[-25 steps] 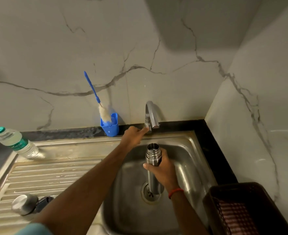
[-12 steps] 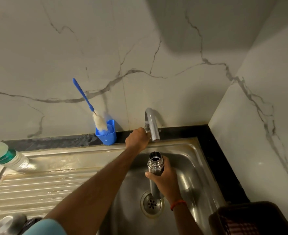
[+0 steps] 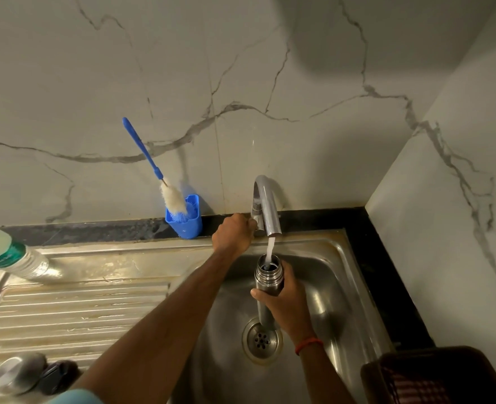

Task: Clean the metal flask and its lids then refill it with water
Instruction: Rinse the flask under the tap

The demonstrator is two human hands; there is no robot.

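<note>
Change: water [image 3: 271, 247] now pours from the tap [image 3: 265, 199], which was dry half a second ago.
Metal flask [image 3: 267, 279]: upright over the sink [image 3: 337, 258], mouth catching the stream.
Right hand [image 3: 284, 298]: grasping the flask body.
Left hand [image 3: 233, 237]: clenched on the tap.

At the left edge of my view I see a clear plastic bottle with a green label [image 3: 10, 255], beside the black stone ledge [image 3: 95, 231]. White grey-veined wall tiles [image 3: 241, 83] rise behind. A dark brown latticed plastic basket [image 3: 433, 374] sits bottom right.
</note>
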